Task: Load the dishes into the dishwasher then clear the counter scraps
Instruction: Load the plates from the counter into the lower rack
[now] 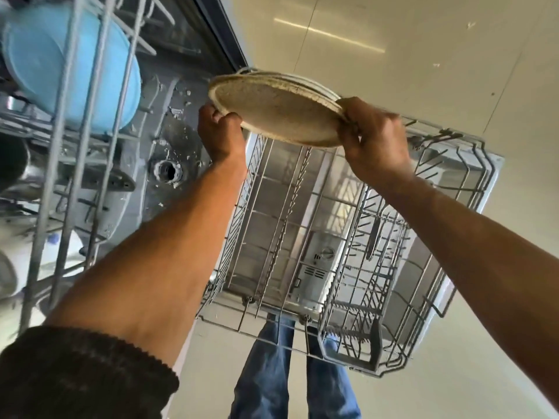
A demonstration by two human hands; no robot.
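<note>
Both hands hold a stack of plates [276, 116] at centre frame, tilted, just above the far end of the pulled-out lower rack [305, 237]. The left hand [222, 131] has its grip curled round the stack's left rim; the right hand [373, 137] pinches the right rim. A blue bowl [72, 65] sits in the upper rack [60, 164], upper left. Blue jeans [266, 373] show at bottom centre.
</note>
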